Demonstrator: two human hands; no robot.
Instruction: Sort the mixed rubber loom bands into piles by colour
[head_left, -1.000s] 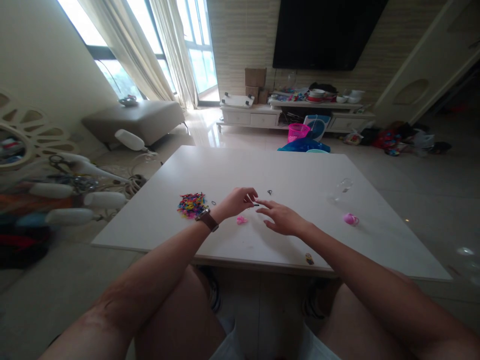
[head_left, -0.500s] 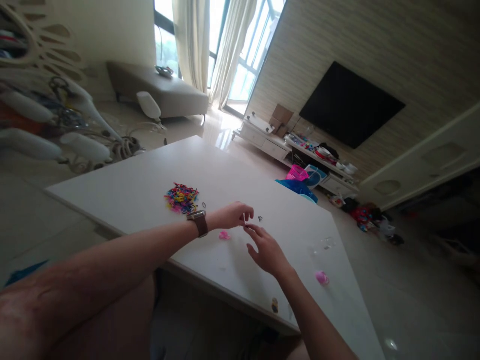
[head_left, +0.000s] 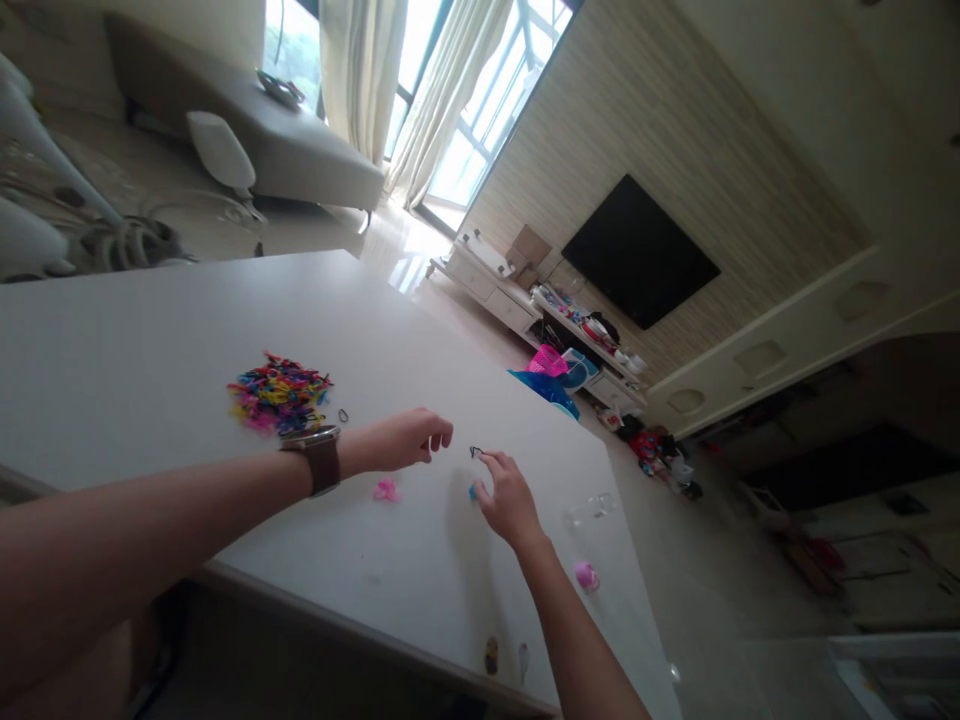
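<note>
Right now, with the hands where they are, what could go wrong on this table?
The watch on the left wrist is close to the colourful pile; pulling that arm back might scatter it.
The yellow figure is by the near edge of the table; a bump from the right forearm could knock it off.
The fingers of the right hand are by the dark loops and a blue piece, and might nudge them.

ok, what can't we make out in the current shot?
All head view:
Left hand: curled fingers hide whether it holds anything.
Right hand: fingertips by the dark piece, too small to tell if touching.
Blue piece: right thumb seems to cover part.
Colourful pile: near side behind the watch; pieces too small to count.
Left forearm: cut by left edge.
</note>
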